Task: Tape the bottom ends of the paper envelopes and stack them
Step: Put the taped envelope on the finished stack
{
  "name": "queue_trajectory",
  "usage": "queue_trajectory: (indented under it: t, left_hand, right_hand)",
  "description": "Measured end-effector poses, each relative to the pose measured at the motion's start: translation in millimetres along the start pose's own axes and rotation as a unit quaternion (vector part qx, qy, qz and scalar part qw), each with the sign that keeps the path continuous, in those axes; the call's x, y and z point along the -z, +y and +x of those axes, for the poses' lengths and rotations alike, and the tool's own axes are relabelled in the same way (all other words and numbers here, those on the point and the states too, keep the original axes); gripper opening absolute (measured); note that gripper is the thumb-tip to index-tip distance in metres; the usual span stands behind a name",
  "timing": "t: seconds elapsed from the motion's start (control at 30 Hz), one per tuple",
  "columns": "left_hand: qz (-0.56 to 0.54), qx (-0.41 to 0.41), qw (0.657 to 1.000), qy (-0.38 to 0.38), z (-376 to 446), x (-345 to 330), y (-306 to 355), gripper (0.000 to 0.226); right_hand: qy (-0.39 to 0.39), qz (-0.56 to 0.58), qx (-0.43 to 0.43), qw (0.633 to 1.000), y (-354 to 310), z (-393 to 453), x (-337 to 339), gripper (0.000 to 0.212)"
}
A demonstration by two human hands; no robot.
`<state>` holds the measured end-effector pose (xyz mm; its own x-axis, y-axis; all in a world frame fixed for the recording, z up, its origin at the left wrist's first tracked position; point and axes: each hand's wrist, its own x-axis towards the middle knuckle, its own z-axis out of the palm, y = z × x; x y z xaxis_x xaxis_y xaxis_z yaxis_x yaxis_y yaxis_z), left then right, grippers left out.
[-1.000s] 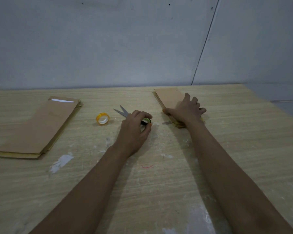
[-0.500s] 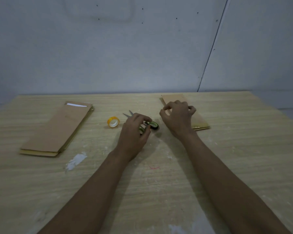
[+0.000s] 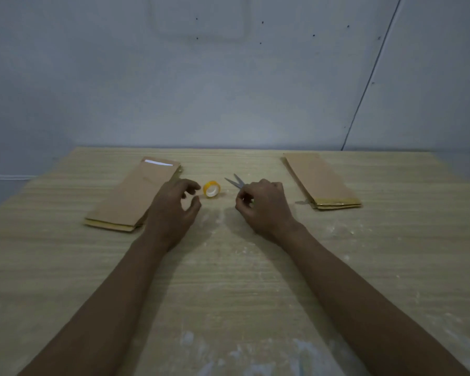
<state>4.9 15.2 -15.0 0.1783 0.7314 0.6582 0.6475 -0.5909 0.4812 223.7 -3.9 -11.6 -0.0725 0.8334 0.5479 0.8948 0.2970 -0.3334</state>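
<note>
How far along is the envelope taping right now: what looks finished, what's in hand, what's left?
Done, as it looks: the right stack of envelopes shows yellowish tape along its near ends. In hand: no envelope; the right hand curls over the scissors, though a grip can't be confirmed, and the open left hand reaches toward the tape roll. Left: probably the left stack; its near edge also looks yellowish, so I can't tell.

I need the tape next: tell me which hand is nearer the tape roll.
Left. The left hand hovers just left of the tape roll, fingers spread toward it. The right hand sits further off to its right, over the scissors.
</note>
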Motion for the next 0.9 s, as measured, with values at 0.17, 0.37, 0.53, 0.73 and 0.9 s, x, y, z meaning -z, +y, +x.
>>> queue_trajectory:
  t: [0.17,0.37,0.53,0.73,0.9]
  left_hand:
    - [0.202,0.196,0.959,-0.018,-3.6,18.6,-31.7,0.041]
    - [0.212,0.297,0.929,-0.053,-4.7,31.5,-37.4,0.041]
    - [0.174,0.301,0.938,-0.009,-3.4,41.5,-35.1,0.040]
    - [0.204,0.319,0.924,-0.057,-3.1,38.5,-26.0,0.056]
    - [0.173,0.317,0.932,-0.018,-1.9,40.7,-24.9,0.046]
  right_hand:
    - [-0.027,0.012,0.032,0.999,-22.3,-4.5,-10.0,0.014]
    - [-0.046,0.099,0.051,0.993,-44.2,-7.6,-23.3,0.012]
    - [-0.061,0.160,0.045,0.984,-61.5,-8.5,-29.7,0.006]
    - [-0.092,0.259,-0.027,0.961,-79.4,-1.4,-48.9,0.016]
    - [-0.112,0.357,-0.126,0.919,-97.1,11.1,-54.6,0.027]
